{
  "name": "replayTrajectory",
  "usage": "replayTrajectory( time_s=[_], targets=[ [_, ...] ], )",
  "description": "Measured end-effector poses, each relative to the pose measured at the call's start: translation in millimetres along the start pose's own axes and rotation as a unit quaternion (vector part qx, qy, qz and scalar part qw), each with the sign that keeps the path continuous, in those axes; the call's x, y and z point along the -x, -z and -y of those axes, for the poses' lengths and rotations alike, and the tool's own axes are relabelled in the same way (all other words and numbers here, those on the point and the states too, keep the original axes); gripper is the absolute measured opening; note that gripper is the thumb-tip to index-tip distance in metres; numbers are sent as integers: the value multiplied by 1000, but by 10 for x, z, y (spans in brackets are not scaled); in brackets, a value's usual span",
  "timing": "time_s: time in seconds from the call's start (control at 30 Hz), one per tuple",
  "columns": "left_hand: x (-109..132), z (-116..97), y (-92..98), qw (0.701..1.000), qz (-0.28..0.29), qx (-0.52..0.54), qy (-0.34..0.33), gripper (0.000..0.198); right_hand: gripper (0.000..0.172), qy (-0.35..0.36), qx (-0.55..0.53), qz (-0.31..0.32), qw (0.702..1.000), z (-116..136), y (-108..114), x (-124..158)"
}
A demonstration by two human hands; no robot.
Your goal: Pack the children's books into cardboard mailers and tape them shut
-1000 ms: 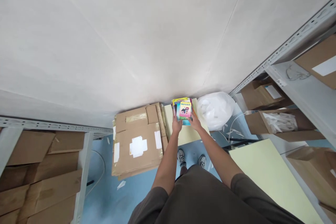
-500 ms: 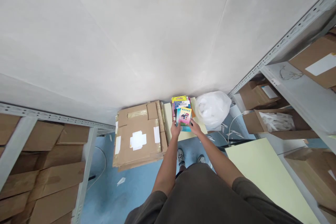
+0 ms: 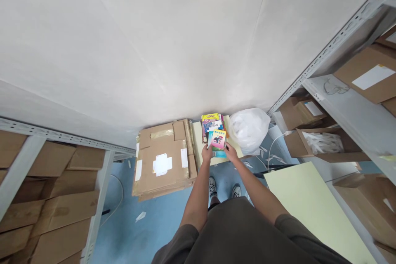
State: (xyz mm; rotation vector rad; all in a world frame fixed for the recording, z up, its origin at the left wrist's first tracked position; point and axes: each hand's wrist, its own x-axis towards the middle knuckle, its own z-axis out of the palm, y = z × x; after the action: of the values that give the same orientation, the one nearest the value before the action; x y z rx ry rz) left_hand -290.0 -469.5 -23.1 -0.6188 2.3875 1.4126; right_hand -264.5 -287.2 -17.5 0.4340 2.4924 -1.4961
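Note:
A small stack of colourful books [image 3: 213, 126] lies on a pale yellow board [image 3: 198, 142] far below, beside the wall. My left hand [image 3: 206, 153] grips the near left corner of the top pink and blue book [image 3: 218, 139]. My right hand [image 3: 230, 152] holds its near right edge. Both arms reach straight down from me. The top book sits a little nearer to me than the books under it.
Flattened cardboard boxes [image 3: 162, 159] lie left of the books, a white plastic bag [image 3: 250, 129] right of them. Metal shelves with cartons stand on the left [image 3: 46, 181] and the right [image 3: 346, 107]. A second yellow board [image 3: 309, 202] lies at lower right. My shoes stand on blue floor.
The top book has slid toward me off the rest of the stack, uncovering the covers below. Both hands came nearer with it. The view tilted slightly.

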Motion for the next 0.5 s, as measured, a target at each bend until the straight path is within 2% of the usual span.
replayTrajectory(
  time_s=[0.1, 0.23, 0.37, 0.5],
  targets=[
    [-58, -111, 8, 999, -8, 2, 53, 41, 49, -5, 3, -40, 999, 43, 1, -111],
    [-139, -184, 54, 999, -8, 8, 36, 46, 44, -68, 25, -89, 993, 105, 7, -310],
    [-235, -165, 132, 999, 15, 35, 16, 52, 29, -130, 8, -52, 990, 174, 14, -524],
    [-323, -148, 191, 989, 45, 130, 50, 50, 17, -164, -53, -24, 985, 222, -18, -684]
  ],
)
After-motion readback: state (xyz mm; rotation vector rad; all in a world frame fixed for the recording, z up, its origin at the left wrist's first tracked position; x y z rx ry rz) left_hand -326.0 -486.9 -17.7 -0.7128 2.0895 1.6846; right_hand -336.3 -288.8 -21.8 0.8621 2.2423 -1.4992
